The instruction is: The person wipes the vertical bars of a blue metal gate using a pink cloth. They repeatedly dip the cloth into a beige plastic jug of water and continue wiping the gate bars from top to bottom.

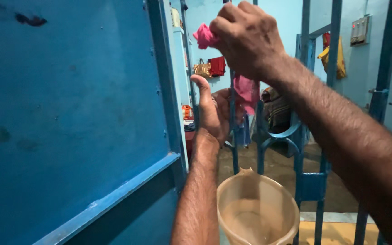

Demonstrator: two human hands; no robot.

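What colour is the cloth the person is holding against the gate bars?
Bright pink; the cloth shows best in the head view, gripped in the right hand.

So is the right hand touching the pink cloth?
Touching. The head view shows the right hand closed around the pink cloth, which bunches out past the fingers and hangs below the fist beside a blue gate bar.
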